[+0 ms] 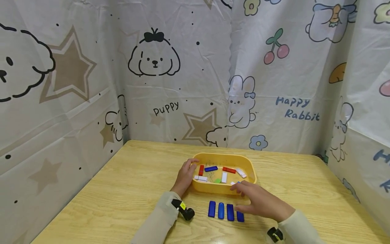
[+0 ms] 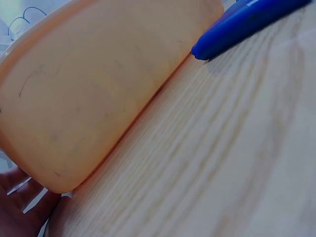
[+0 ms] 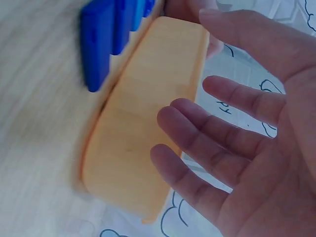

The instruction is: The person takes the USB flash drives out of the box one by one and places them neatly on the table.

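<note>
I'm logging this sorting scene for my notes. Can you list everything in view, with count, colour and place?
tray: one, yellow, mid-table on the wooden table.
blue blocks: four, side by side in a row on the table in front of the tray.
red blocks: two, inside the tray.
white blocks: about four, inside the tray.
blue block: one, inside the tray near the back.
green piece: one, small, on the tray floor.
table: one, light wood.
curtain: cartoon-printed, behind and beside the table.
left hand: grips the tray's left rim.
right hand: open, fingers spread, over the tray's near edge and the rightmost blue block.
</note>
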`<state>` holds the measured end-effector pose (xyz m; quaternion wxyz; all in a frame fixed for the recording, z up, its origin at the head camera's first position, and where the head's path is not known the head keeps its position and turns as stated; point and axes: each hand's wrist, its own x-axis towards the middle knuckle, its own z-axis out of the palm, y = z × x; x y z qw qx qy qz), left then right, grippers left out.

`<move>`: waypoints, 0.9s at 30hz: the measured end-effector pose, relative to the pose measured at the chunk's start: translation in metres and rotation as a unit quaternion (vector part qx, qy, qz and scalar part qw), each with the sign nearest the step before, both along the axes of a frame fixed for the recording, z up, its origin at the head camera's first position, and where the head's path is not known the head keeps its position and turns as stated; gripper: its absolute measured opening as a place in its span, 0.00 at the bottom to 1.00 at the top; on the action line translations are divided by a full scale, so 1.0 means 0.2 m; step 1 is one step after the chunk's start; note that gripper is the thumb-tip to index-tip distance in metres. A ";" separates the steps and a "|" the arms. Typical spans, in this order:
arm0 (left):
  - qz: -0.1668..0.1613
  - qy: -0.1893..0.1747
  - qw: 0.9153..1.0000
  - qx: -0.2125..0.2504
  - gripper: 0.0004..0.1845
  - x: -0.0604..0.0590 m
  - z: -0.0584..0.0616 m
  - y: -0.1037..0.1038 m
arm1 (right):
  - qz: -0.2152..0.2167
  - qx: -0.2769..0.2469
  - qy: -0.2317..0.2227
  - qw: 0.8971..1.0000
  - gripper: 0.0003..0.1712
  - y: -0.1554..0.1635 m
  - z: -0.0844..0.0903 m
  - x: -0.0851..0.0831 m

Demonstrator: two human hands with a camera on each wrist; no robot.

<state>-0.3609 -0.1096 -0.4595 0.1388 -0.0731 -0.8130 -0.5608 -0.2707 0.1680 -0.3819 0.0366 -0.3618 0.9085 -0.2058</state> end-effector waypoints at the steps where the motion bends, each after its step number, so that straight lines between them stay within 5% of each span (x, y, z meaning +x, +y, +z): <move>1: -0.001 0.001 1.000 0.000 0.15 0.00 0.00 0.00 | 0.002 -0.004 0.011 1.000 0.26 0.00 0.01 0.00; 12: -0.012 -0.014 1.000 0.016 0.16 0.00 0.00 0.00 | 0.015 -0.023 0.084 0.996 0.21 -0.07 0.10 -0.12; 27: -0.013 -0.003 1.000 0.011 0.16 -0.01 0.00 -0.01 | -0.025 0.016 0.000 1.000 0.21 -0.25 0.14 -0.39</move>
